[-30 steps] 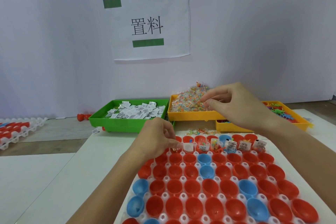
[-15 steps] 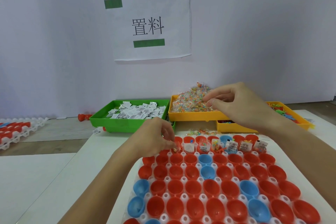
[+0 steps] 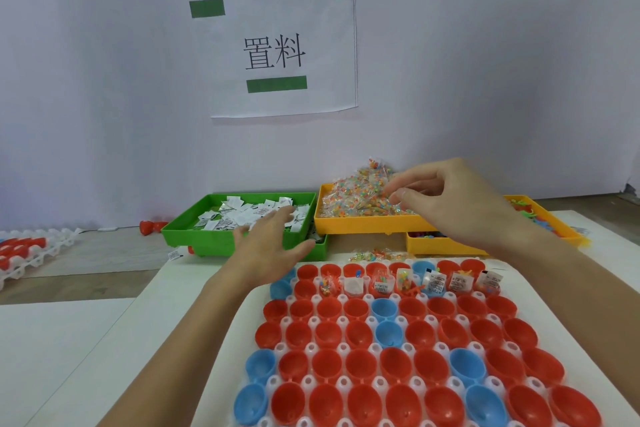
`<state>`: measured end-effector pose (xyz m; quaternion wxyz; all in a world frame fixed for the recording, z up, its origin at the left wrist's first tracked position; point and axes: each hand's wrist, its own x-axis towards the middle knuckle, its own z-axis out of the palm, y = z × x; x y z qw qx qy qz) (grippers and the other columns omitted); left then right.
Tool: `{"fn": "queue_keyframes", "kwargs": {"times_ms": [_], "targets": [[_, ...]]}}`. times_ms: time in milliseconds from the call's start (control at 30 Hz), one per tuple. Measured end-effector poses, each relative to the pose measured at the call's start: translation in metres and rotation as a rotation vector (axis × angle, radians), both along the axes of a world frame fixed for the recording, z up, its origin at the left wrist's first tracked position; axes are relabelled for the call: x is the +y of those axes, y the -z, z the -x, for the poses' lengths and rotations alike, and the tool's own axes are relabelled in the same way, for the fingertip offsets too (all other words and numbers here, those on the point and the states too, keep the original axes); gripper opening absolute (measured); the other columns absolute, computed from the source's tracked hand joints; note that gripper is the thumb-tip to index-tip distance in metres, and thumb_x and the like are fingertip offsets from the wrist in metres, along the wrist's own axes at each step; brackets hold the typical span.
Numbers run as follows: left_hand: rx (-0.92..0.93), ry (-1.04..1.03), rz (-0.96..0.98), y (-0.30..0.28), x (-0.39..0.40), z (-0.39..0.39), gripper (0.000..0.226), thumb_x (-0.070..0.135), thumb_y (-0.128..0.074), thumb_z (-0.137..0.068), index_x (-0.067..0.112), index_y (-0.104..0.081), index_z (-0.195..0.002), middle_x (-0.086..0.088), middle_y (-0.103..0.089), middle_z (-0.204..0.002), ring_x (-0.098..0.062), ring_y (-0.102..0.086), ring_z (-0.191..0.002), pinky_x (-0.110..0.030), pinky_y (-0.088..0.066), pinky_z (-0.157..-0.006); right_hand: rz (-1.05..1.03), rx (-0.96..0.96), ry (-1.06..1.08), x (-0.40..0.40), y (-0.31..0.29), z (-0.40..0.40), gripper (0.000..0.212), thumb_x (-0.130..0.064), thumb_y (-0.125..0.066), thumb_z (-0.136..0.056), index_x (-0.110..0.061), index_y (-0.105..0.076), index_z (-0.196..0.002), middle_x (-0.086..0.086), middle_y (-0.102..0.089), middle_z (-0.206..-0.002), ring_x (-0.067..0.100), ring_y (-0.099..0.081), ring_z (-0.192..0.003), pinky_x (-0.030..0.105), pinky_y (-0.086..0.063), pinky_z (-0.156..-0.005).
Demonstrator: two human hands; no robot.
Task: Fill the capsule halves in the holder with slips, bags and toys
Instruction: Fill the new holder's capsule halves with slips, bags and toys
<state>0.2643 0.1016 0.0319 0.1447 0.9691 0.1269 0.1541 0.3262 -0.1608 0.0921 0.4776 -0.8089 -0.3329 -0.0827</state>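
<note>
Head view is showing the left hand (image 3: 268,246), fingers spread, reaching toward the green tray (image 3: 221,244) of slips (image 3: 242,215); right hand (image 3: 450,204) is pinching at bags (image 3: 353,198), risking several spilling past the capsule halves (image 3: 408,340)

a big pale wall (image 3: 485,62) stands at the back. a white paper sign (image 3: 282,52) with black writing and two green bars hangs on it. below is a white table (image 3: 86,340), and a wood-colored strip (image 3: 104,250) runs along the wall.
</note>
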Motion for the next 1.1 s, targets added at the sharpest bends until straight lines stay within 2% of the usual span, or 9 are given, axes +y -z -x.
{"fn": "queue_keyframes", "kwargs": {"times_ms": [67, 167, 267, 367, 500, 700, 900, 1000, 1100], "targets": [[0.053, 0.032, -0.050, 0.004, 0.000, -0.005, 0.070, 0.057, -0.056, -0.091, 0.034, -0.026, -0.151, 0.014, -0.047, -0.147, -0.013, -0.038, -0.139, -0.053, -0.011, -0.115, 0.006, -0.001, -0.003, 0.000, 0.000, -0.001, 0.017, -0.021, -0.065, -0.094, -0.032, -0.078, -0.094, -0.016, -0.075, -0.091, -0.003, -0.069, -0.088, 0.016, -0.051, -0.079], [0.076, 0.012, -0.122, 0.003, 0.003, -0.009, 0.058, 0.053, -0.057, -0.093, 0.031, -0.040, -0.143, 0.011, -0.056, -0.139, -0.016, -0.047, -0.131, -0.050, -0.018, -0.112, 0.006, 0.006, 0.003, -0.002, 0.000, -0.002, 0.019, -0.020, -0.065, -0.094, -0.033, -0.078, -0.092, -0.016, -0.076, -0.087, -0.004, -0.069, -0.087, 0.015, -0.050, -0.077], [-0.003, 0.011, -0.032, -0.001, 0.007, -0.006, 0.051, 0.039, -0.069, -0.090, 0.025, -0.051, -0.136, 0.004, -0.064, -0.128, -0.020, -0.054, -0.121, -0.046, -0.031, -0.111, -0.002, 0.008, 0.003, -0.003, 0.000, -0.003, 0.020, -0.019, -0.064, -0.094, -0.034, -0.077, -0.090, -0.016, -0.076, -0.084, -0.002, -0.069, -0.086, 0.020, -0.052, -0.080], [-0.070, 0.032, 0.091, -0.005, 0.008, -0.001, 0.050, 0.027, -0.079, -0.082, 0.021, -0.060, -0.128, -0.002, -0.066, -0.117, -0.017, -0.058, -0.106, -0.034, -0.043, -0.100, -0.011, 0.005, 0.000, -0.004, -0.001, -0.002, 0.020, -0.019, -0.064, -0.094, -0.034, -0.077, -0.091, -0.015, -0.076, -0.084, -0.001, -0.069, -0.087, 0.024, -0.055, -0.084], [-0.090, 0.057, 0.149, -0.010, 0.010, 0.002, 0.036, 0.019, -0.080, -0.081, 0.020, -0.068, -0.115, -0.002, -0.067, -0.112, -0.009, -0.057, -0.097, -0.022, -0.042, -0.086, -0.024, 0.012, -0.004, -0.004, -0.002, -0.002, 0.019, -0.019, -0.065, -0.094, -0.033, -0.078, -0.090, -0.015, -0.076, -0.085, -0.001, -0.069, -0.088, 0.025, -0.055, -0.085], [-0.248, 0.073, 0.347, -0.020, 0.013, 0.008, 0.009, 0.009, -0.079, -0.081, 0.016, -0.074, -0.086, 0.004, -0.073, -0.089, -0.010, -0.068, -0.089, -0.027, -0.051, -0.088, -0.006, 0.006, -0.005, -0.004, -0.001, -0.002, 0.018, -0.020, -0.065, -0.094, -0.034, -0.077, -0.091, -0.016, -0.076, -0.086, -0.002, -0.069, -0.089, 0.024, -0.054, -0.085], [-0.411, -0.001, 0.565, -0.023, 0.014, 0.008, 0.004, 0.010, -0.075, -0.085, 0.012, -0.076, -0.088, 0.000, -0.076, -0.085, -0.013, -0.072, -0.086, -0.015, -0.050, -0.075, 0.022, -0.007, -0.012, -0.001, 0.001, -0.002, 0.017, -0.022, -0.066, -0.094, -0.035, -0.077, -0.092, -0.016, -0.076, -0.087, -0.003, -0.069, -0.089, 0.020, -0.051, -0.081], [-0.468, -0.026, 0.637, -0.024, 0.011, 0.008, 0.003, 0.015, -0.075, -0.086, 0.019, -0.076, -0.085, 0.005, -0.076, -0.083, -0.005, -0.070, -0.082, -0.005, -0.045, -0.065, 0.033, -0.004, -0.024, 0.001, 0.003, 0.000, 0.017, -0.022, -0.065, -0.094, -0.035, -0.077, -0.092, -0.016, -0.075, -0.085, -0.004, -0.068, -0.088, 0.016, -0.049, -0.078], [-0.502, -0.038, 0.713, -0.023, 0.009, 0.009, 0.009, 0.016, -0.076, -0.086, 0.023, -0.075, -0.081, 0.010, -0.075, -0.080, 0.001, -0.069, -0.077, -0.003, -0.046, -0.062, 0.034, 0.002, -0.027, 0.002, 0.004, 0.001, 0.018, -0.021, -0.065, -0.094, -0.035, -0.076, -0.092, -0.016, -0.075, -0.084, -0.003, -0.068, -0.087, 0.015, -0.050, -0.078]]}}
